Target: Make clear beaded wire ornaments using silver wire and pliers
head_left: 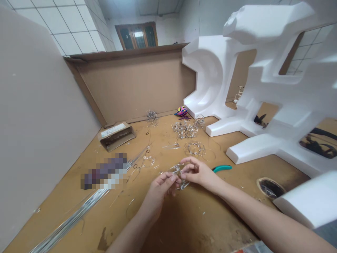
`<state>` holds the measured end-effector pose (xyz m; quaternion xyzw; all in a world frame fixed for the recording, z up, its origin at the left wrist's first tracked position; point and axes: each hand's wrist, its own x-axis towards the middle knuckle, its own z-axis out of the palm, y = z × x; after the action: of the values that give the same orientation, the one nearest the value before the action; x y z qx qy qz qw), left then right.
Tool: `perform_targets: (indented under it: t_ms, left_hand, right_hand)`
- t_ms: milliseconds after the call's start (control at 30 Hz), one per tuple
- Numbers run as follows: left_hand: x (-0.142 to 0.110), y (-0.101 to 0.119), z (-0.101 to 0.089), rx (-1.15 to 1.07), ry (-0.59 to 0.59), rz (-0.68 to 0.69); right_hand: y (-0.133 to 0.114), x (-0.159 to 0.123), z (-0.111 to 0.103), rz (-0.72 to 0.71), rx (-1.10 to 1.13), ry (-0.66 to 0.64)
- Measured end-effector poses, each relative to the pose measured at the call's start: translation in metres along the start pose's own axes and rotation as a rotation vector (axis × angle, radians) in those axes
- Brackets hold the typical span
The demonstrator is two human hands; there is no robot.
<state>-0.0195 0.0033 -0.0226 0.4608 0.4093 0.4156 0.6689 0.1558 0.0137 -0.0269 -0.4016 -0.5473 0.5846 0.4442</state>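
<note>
A wire piece with clear beads (177, 169) is held above the middle of the table between my two hands. My left hand (162, 186) pinches its near left side with thumb and fingers. On the right side, the bent fingers and thumb of my right hand (200, 173) grip the same piece. Parts of it are hidden behind the fingers. Just beyond my hands lies a beaded wire ring (195, 148), and farther back is a pile of similar beaded wire pieces (185, 130). A teal tool handle (223, 168) pokes out behind my right wrist.
A bundle of straight wires (76, 218) runs along the left, beneath a blurred purple object (104, 171). An open small carton (117, 135) lies behind it. White foam packing (265, 88) stands at right, near a round table hole (270, 188). Cardboard (137, 84) walls the back.
</note>
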Motion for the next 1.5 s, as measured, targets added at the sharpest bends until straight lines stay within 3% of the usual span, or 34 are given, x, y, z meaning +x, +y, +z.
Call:
perform_targets:
  t_ms: [567, 700, 933, 1067, 1200, 1267, 1367, 1500]
  left_hand:
    - [-0.002, 0.001, 0.01, -0.205, -0.127, -0.085]
    - [-0.002, 0.003, 0.007, -0.14, -0.133, -0.059]
    - [-0.001, 0.002, 0.002, 0.094, 0.018, 0.031]
    - [0.001, 0.001, 0.002, 0.106, 0.054, 0.055]
    - [0.0, -0.001, 0.0, 0.212, 0.006, 0.116]
    - [0.0, -0.002, -0.002, 0.319, 0.028, 0.184]
    - [-0.002, -0.002, -0.006, 0.609, 0.134, 0.465]
    - [-0.003, 0.003, -0.011, 1.096, -0.036, 0.864]
  right_hand:
    - [-0.009, -0.005, 0.005, -0.018, 0.024, -0.081]
    - [-0.007, -0.004, 0.002, -0.028, 0.037, -0.075]
    - [-0.004, -0.003, -0.001, -0.183, -0.139, 0.038]
    - [-0.004, -0.004, 0.001, -0.154, -0.077, 0.041]
    - [-0.004, -0.002, 0.0, -0.088, 0.074, 0.045]
    - [-0.004, -0.001, -0.002, -0.008, 0.165, 0.039]
    - [-0.006, 0.001, -0.005, 0.126, 0.272, 0.0]
    - [-0.006, 0.0, -0.006, 0.227, 0.342, -0.092]
